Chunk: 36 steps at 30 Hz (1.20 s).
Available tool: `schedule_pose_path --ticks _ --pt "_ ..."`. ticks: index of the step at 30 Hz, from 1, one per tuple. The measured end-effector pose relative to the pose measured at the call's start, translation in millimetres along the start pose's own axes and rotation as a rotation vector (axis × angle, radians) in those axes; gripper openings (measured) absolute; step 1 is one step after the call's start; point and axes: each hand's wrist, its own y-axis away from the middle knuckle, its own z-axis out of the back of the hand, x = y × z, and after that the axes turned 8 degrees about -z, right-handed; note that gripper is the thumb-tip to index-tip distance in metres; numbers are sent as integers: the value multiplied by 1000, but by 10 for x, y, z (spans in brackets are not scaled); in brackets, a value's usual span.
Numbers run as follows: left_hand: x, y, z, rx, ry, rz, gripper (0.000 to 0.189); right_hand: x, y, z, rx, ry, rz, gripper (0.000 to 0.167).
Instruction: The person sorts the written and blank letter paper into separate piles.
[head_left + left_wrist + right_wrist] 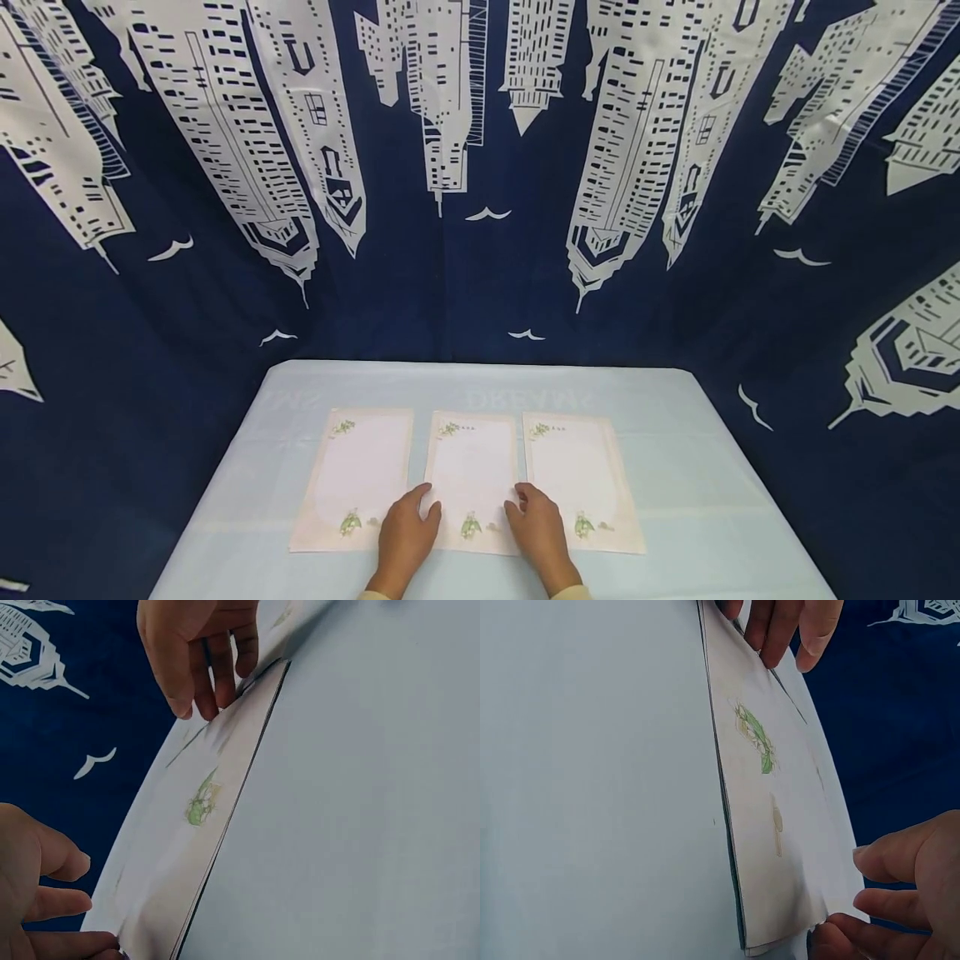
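Note:
Three pale sheets of stationery with green floral prints lie side by side on the table: a left sheet (360, 471), a middle sheet (474, 475) and a right sheet (576, 483). My left hand (406, 533) is at the middle sheet's left edge, partly over the left sheet. Opposite it, my right hand (540, 532) is at the right edge, overlapping the right sheet's lower left corner. In the right wrist view, fingertips of the right hand (911, 900) touch the sheet's side, and its near edge looks layered. The left hand (45, 892) has its fingers extended to the paper.
A pale blue cloth covers the table (697, 500), with faint lettering towards the back. Behind and beside it hangs a dark blue curtain (465, 283) printed with white buildings and birds.

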Motion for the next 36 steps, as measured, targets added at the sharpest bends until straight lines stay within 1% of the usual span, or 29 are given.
schedule_pose_path --ticks 4,7,9,14,16,19,24,28,31,36 --pt "6 29 -14 -37 -21 -45 29 -6 -1 -8 -46 -32 7 29" --pt "20 31 -29 -82 9 -64 30 -28 -23 -15 -78 -99 0 27" --pt "32 23 -38 -110 44 -65 31 -49 -45 -20 -84 -149 -16 28" --pt "40 5 -46 -166 114 -32 34 -92 -96 4 -85 -267 -59 32" --pt "31 -7 -49 -183 139 -18 35 -105 -110 35 -97 -303 -72 32" --pt "2 -30 -65 -194 196 2 35 -120 -126 100 -115 -328 -78 31" --pt "-74 -74 -120 -165 304 46 37 -157 -147 216 -123 -345 -92 28" --pt "-149 -118 -176 -140 327 61 34 -224 -169 296 -121 -349 -141 28" --pt "-212 -149 -228 -129 343 55 30 -286 -187 361 -120 -348 -180 28" --pt "-317 -187 -355 -96 391 49 26 -400 -216 486 -143 -329 -210 28"
